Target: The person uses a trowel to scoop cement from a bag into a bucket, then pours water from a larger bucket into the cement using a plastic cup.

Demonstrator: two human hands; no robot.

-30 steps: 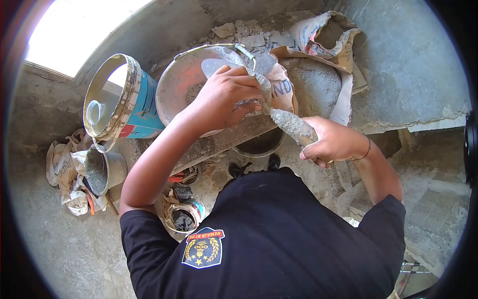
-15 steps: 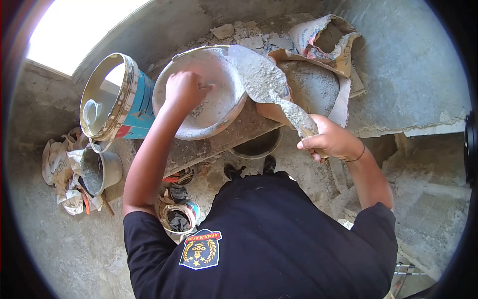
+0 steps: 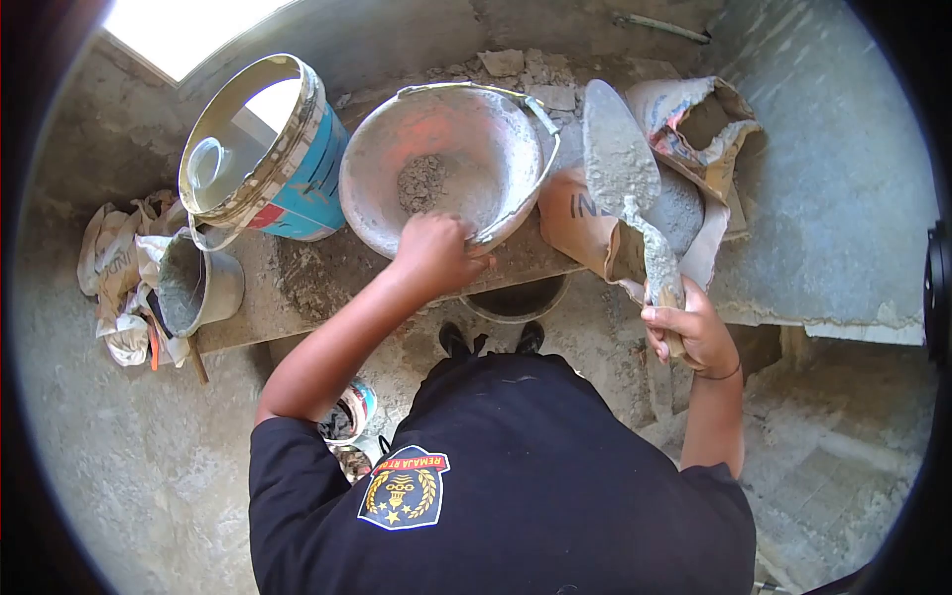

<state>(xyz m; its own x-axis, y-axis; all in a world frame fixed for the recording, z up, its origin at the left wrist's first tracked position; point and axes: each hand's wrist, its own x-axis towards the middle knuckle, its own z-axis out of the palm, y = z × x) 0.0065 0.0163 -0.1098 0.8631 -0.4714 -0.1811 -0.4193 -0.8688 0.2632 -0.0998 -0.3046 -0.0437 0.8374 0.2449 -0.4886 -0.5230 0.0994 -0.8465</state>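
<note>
My right hand (image 3: 694, 327) is wrapped round the handle of a trowel (image 3: 620, 149), whose blade and neck are caked with grey cement. The blade points away from me, in front of the opened cement sack (image 3: 575, 213). At the near rim of a wide, cement-smeared bucket (image 3: 506, 149), my left hand (image 3: 438, 250) is closed with its fingers curled over the edge. A small heap of damp grey mix (image 3: 421, 183) lies on the bucket's bottom. The bucket's wire handle rests against its right side.
A blue paint bucket (image 3: 302, 178) holding water and a clear cup stands left. Farther left are a smaller pail (image 3: 213, 288) and crumpled sacks (image 3: 114, 268). A second torn sack (image 3: 699, 124) sits behind the cement. Below the ledge is a dark basin (image 3: 516, 297).
My left hand has come from inside the bucket to its near rim. My right hand has moved right and nearer, swinging the trowel blade away from the bucket, towards the sack.
</note>
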